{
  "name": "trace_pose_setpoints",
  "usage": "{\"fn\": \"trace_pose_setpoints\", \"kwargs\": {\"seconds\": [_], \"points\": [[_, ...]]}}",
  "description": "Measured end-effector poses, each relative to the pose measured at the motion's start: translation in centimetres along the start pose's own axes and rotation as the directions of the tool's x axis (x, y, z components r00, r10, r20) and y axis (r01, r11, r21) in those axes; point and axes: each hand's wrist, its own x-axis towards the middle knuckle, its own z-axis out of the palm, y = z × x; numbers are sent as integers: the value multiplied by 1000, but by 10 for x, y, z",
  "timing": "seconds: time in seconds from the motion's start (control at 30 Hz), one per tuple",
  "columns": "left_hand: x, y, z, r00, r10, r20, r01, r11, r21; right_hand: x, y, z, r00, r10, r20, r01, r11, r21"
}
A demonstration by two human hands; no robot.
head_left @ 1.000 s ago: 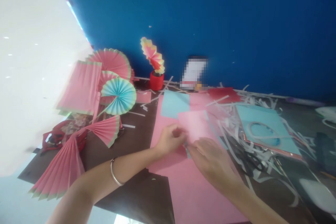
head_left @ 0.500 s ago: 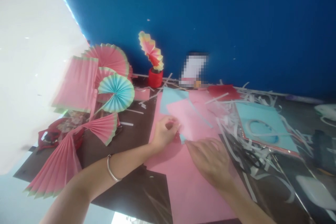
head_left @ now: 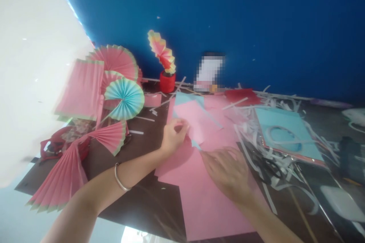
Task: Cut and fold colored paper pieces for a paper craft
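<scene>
Left hand (head_left: 173,135) pinched a small pink sheet (head_left: 193,117), which extended rightward from it. Right hand (head_left: 226,171) sat near the sheet's lower corner; could not tell whether it gripped anything.

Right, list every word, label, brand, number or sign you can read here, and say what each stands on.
No readable text anywhere.
White panel by the blue wall: pixelated; any print is unreadable.
Purple item along the wall at right: too blurred to read.
Pink paper piece at the left hand: no lettering visible.
</scene>
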Motion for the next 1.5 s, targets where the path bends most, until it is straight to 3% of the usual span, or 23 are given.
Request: {"fn": "trace_pose_setpoints", "kwargs": {"seconds": [0.37,0.93,1.1,1.2,1.27,1.33,1.37,1.43,1.5], "points": [[3,-1,-1,999,-22,-36,22,1000,-19,-1,-2,-5,995,27,101,-28,1000,9],[13,-2,-6,995,11,-96,-13,1000,-21,-4,-5,-9,996,39,77,-42,998,50],[14,-8,-5,999,55,-4,-54,997,55,-3,-2,-8,997,48,65,-52,996,70],[13,-7,-6,987,159,3,-156,968,195,2,2,-4,995,69,74,-76,993,94],[11,0,-9,954,295,-58,-258,901,348,8,6,-3,988,93,127,-108,987,117],[6,9,-15,888,459,-7,-399,780,483,18,10,-4,971,107,212,-141,978,154],[2,15,-19,845,527,91,-492,698,521,23,11,-5,961,107,257,-156,972,176],[-10,24,-28,717,586,378,-689,512,513,35,15,-7,936,85,342,-166,963,214],[-24,29,-36,599,526,603,-800,372,471,45,18,-9,913,50,405,-153,962,227]]}}
